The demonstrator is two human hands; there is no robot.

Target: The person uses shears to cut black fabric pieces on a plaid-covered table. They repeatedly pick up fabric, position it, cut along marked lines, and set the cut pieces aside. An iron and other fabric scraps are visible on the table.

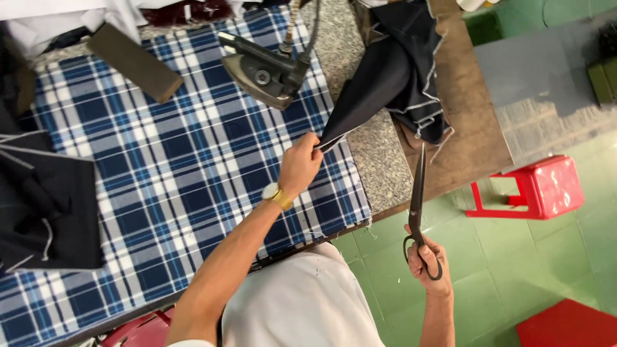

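Observation:
My left hand (299, 164), with a gold wristwatch on its wrist, pinches the pointed corner of a dark navy piece of cloth (379, 80) and holds it up above the table's right end. The cloth has white stitched, frayed edges and drapes back over the wooden table end. My right hand (427, 262) grips the handles of large black tailor's scissors (418, 193), blades closed and pointing up, off the table's edge over the green floor. The scissor tip is just right of the held cloth and not touching it.
A blue and white plaid cover (173, 167) lies over the table. A grey flat iron (265, 71) with a cord rests at the back, a brown block (135, 61) at back left, and dark fabric pieces (45, 205) at left. A red plastic stool (543, 186) stands at right.

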